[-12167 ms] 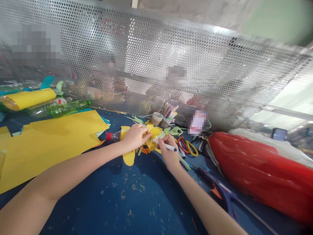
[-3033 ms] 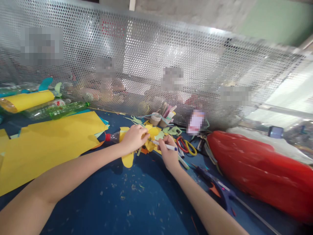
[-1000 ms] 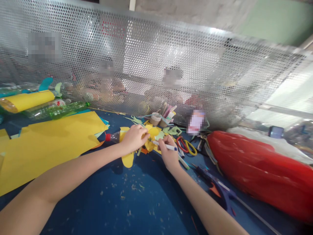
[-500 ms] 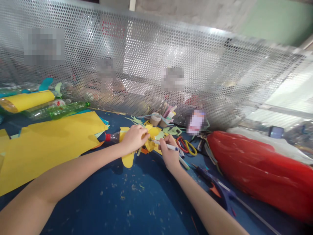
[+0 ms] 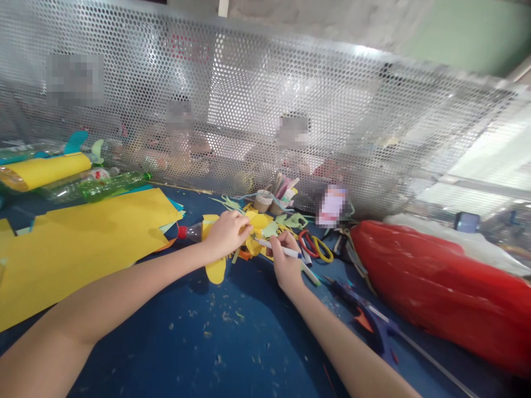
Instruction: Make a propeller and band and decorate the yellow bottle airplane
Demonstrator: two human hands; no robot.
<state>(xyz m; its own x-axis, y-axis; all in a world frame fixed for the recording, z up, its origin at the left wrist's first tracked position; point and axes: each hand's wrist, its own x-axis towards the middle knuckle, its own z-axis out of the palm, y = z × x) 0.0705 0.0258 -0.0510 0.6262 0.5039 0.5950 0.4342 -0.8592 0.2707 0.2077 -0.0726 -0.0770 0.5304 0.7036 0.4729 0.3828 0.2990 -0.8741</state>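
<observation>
A clear plastic bottle (image 5: 193, 232) with a red cap lies on its side, partly wrapped in yellow paper with a rounded yellow flap (image 5: 216, 271) hanging toward me. My left hand (image 5: 229, 233) is closed over the wrapped body and covers much of it. Between the fingers of my right hand (image 5: 287, 261) is a white marker (image 5: 280, 248) with a blue end. Its tip points left, at the yellow paper end of the bottle (image 5: 254, 243). Whether the tip touches the paper I cannot tell. Paper scraps lie around and behind the bottle.
Large yellow sheets (image 5: 91, 237) and plastic bottles (image 5: 114, 187) lie on the left. Red- and yellow-handled scissors (image 5: 317, 247), a blue glue gun (image 5: 369, 315) and a red plastic bag (image 5: 431, 276) are on the right. A perforated metal screen (image 5: 249, 105) rises behind, with people beyond it.
The marker's tip has shifted slightly left, and my right hand with it. My left hand keeps its place on the bottle.
</observation>
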